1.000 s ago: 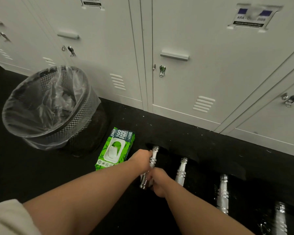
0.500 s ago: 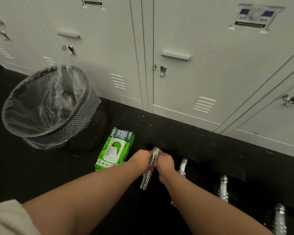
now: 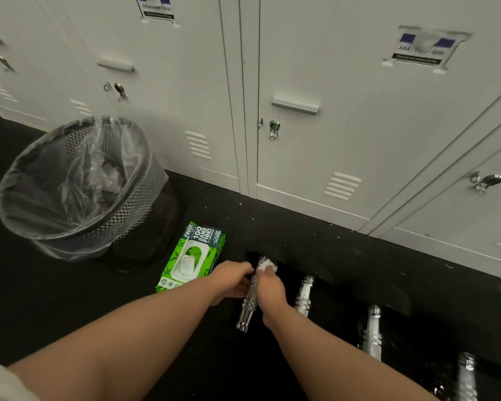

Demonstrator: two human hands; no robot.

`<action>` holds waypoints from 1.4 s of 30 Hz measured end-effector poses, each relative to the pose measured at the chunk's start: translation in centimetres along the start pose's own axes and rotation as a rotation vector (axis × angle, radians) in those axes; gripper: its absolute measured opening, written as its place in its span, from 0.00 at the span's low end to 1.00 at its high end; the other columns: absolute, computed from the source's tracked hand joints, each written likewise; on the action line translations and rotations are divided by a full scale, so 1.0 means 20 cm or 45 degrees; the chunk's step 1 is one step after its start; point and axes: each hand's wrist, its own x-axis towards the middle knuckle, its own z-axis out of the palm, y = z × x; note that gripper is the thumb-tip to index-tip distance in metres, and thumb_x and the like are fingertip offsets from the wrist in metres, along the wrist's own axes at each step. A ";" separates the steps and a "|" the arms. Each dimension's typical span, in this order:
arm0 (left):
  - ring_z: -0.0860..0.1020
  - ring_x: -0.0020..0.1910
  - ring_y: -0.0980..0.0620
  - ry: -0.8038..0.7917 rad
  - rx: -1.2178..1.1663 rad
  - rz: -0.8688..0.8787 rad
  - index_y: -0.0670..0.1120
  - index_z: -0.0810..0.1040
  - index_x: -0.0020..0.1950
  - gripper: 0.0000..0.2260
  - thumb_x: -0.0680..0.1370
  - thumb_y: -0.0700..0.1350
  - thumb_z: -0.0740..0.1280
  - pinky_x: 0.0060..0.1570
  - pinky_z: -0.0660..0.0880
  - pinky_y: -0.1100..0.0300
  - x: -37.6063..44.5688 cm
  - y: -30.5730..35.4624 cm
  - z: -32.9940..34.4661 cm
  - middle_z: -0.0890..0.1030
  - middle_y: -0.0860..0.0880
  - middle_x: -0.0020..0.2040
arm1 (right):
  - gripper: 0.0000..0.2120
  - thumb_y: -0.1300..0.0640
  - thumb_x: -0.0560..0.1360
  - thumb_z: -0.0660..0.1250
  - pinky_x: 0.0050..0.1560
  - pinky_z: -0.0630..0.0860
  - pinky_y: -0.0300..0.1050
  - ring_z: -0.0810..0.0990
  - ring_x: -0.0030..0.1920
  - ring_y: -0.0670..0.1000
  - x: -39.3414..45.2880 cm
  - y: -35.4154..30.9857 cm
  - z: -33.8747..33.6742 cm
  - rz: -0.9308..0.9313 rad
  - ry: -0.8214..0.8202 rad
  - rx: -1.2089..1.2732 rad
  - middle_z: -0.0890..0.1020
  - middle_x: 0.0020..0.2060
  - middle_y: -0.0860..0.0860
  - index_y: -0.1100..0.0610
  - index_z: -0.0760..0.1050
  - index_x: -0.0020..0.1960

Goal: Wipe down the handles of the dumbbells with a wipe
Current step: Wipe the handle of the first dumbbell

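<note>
Since half a second ago the right hand (image 3: 269,287) has slid a little farther up the chrome handle (image 3: 250,296) toward its far end, and the white wipe (image 3: 266,267) now shows bunched above its knuckles. Its fingers are curled round the crumpled, soft-looking wipe, pressing it against the handle. The left hand (image 3: 233,280) grips the same handle from the other side, fingers wrapped about the ridged, shiny metal. Four such handles are in view, lying in a row on the black speckled floor (image 3: 41,299): the held one, a second (image 3: 304,293) just beside it, a third (image 3: 372,332) and a fourth (image 3: 466,377) farther right, their dark weight ends hard to make out. One green, glossy pack of wipes (image 3: 190,256) lies flat left of the hands. One round black wire-mesh bin (image 3: 122,215) with a clear crinkled plastic liner stands beyond it. Smooth pale metal lockers (image 3: 330,134) with slotted vents line the back.
</note>
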 end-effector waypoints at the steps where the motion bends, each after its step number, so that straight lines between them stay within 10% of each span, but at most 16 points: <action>1: 0.80 0.47 0.44 -0.024 -0.095 -0.034 0.40 0.78 0.58 0.17 0.78 0.52 0.64 0.48 0.78 0.55 0.00 -0.01 -0.01 0.81 0.39 0.49 | 0.19 0.53 0.80 0.51 0.64 0.71 0.55 0.74 0.61 0.58 -0.03 0.01 0.01 -0.060 -0.019 -0.121 0.71 0.66 0.61 0.55 0.63 0.70; 9: 0.79 0.41 0.50 0.127 0.031 -0.011 0.42 0.79 0.44 0.04 0.76 0.42 0.69 0.36 0.78 0.58 0.00 0.01 0.01 0.80 0.44 0.41 | 0.22 0.65 0.77 0.53 0.74 0.54 0.42 0.51 0.77 0.53 -0.16 0.09 0.03 -0.448 -0.194 -0.491 0.52 0.77 0.57 0.56 0.70 0.69; 13: 0.80 0.50 0.40 0.599 0.409 0.087 0.39 0.79 0.45 0.08 0.76 0.44 0.66 0.48 0.79 0.53 0.04 0.03 -0.02 0.81 0.38 0.48 | 0.24 0.60 0.80 0.55 0.74 0.51 0.38 0.53 0.76 0.47 -0.18 0.16 -0.03 -0.663 0.070 -0.640 0.60 0.76 0.50 0.54 0.60 0.75; 19: 0.77 0.47 0.40 0.904 0.504 0.218 0.38 0.76 0.49 0.08 0.77 0.43 0.63 0.40 0.65 0.60 0.01 0.01 -0.06 0.79 0.40 0.44 | 0.31 0.46 0.81 0.51 0.77 0.47 0.47 0.45 0.78 0.52 -0.14 0.20 -0.06 -0.615 -0.258 -1.181 0.41 0.77 0.51 0.56 0.42 0.78; 28: 0.79 0.52 0.42 0.484 0.526 0.105 0.39 0.76 0.59 0.13 0.80 0.45 0.60 0.51 0.74 0.55 0.11 -0.06 0.01 0.80 0.38 0.55 | 0.33 0.46 0.81 0.49 0.75 0.41 0.46 0.41 0.77 0.52 -0.13 0.17 -0.08 -0.717 -0.288 -1.540 0.40 0.77 0.57 0.60 0.40 0.77; 32: 0.76 0.37 0.47 0.141 -0.064 -0.019 0.41 0.78 0.44 0.09 0.81 0.41 0.60 0.40 0.75 0.55 0.10 -0.08 0.03 0.79 0.39 0.43 | 0.34 0.48 0.80 0.52 0.76 0.41 0.48 0.39 0.77 0.54 -0.15 0.13 -0.10 -0.700 -0.383 -1.611 0.38 0.77 0.56 0.60 0.38 0.77; 36: 0.78 0.38 0.47 0.242 -0.177 0.107 0.43 0.81 0.42 0.10 0.79 0.38 0.62 0.42 0.74 0.58 0.07 -0.12 0.03 0.80 0.42 0.40 | 0.36 0.48 0.79 0.53 0.76 0.40 0.49 0.38 0.77 0.54 -0.12 0.15 -0.10 -0.709 -0.389 -1.659 0.37 0.76 0.58 0.61 0.36 0.77; 42: 0.80 0.53 0.42 0.487 0.484 0.346 0.43 0.79 0.62 0.14 0.80 0.41 0.59 0.56 0.76 0.53 0.07 -0.13 0.03 0.83 0.41 0.53 | 0.36 0.47 0.79 0.53 0.77 0.41 0.48 0.40 0.77 0.53 -0.11 0.12 -0.13 -0.734 -0.429 -1.697 0.38 0.76 0.58 0.61 0.37 0.77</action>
